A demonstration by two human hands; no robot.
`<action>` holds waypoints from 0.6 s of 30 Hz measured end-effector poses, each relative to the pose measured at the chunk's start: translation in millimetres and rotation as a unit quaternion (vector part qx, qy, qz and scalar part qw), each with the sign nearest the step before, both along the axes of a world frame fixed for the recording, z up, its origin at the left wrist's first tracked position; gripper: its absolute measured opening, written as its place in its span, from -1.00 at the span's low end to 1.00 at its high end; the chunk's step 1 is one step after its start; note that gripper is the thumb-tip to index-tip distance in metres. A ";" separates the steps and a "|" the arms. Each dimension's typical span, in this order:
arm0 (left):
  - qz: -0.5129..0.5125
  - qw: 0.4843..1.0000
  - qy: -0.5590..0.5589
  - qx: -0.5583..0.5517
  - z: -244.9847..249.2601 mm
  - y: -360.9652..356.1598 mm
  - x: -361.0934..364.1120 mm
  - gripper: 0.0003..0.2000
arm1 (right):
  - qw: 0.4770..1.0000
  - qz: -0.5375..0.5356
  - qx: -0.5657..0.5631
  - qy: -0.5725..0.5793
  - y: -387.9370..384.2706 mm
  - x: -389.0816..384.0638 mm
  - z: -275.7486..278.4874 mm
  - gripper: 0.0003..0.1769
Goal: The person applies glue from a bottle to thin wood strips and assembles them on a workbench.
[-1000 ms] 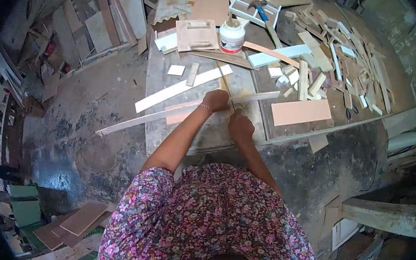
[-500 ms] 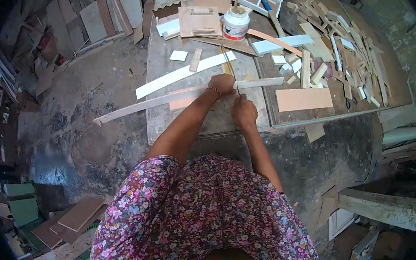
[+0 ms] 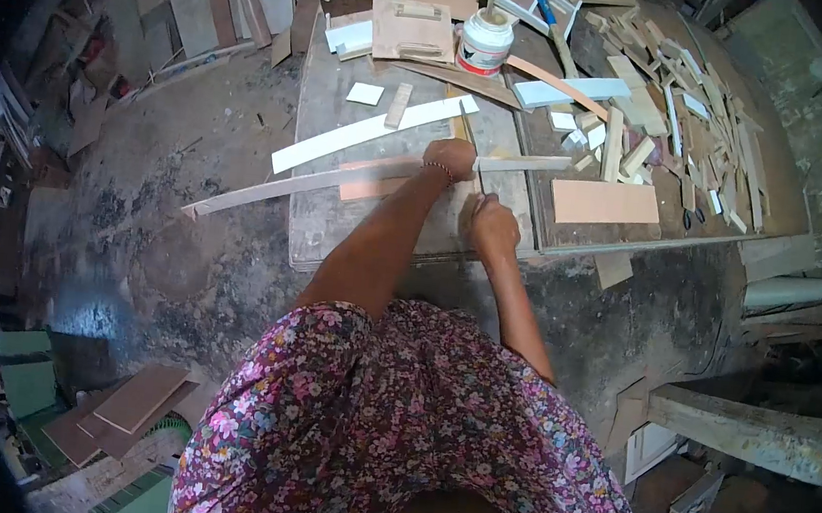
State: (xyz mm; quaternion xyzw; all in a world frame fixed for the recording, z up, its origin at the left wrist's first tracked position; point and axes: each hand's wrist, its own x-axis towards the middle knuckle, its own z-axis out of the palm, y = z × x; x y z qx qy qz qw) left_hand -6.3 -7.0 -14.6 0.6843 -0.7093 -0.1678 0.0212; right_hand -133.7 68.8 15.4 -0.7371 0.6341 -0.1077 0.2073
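A long, thin wooden strip (image 3: 269, 190) lies slantwise across the worktable, its left end jutting past the edge. My left hand (image 3: 451, 158) is closed over it, pressing it down near the table's middle. Just right of those fingers, a narrow saw (image 3: 469, 127) crosses the strip, its far end pointing away from me. My right hand (image 3: 496, 230) is wrapped around the near end of the saw, close to the front edge. Beyond the strip lies a white board (image 3: 343, 141) with a small wood block (image 3: 398, 107) across it. A peach-coloured piece (image 3: 363, 189) is partly beneath the strip.
A glue tub (image 3: 486, 41) stands at the back, with a hammer (image 3: 549, 23) to its right. Many offcuts (image 3: 711, 117) are heaped on the right side, near scissors (image 3: 694, 218). A flat peach panel (image 3: 605, 204) rests at the right front. Boards lean against the left wall.
My right hand has drawn the saw back a little towards me. My left hand stays on the strip. The whole view has shifted slightly.
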 end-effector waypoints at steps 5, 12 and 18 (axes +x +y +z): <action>0.002 1.000 -0.021 -0.004 0.4 1.7 -0.5 -0.74 | 1.000 -0.002 0.011 0.016 11.9 -8.4 2.6 -0.59; -0.010 0.998 -0.013 -0.053 -1.7 1.5 2.8 -0.73 | 1.000 -0.009 0.008 -0.018 -6.6 5.1 -21.4 -0.60; -0.007 1.000 -0.003 -0.002 -1.2 -3.7 5.1 -0.73 | 0.999 0.032 0.032 0.005 -19.5 -11.2 -19.9 -0.60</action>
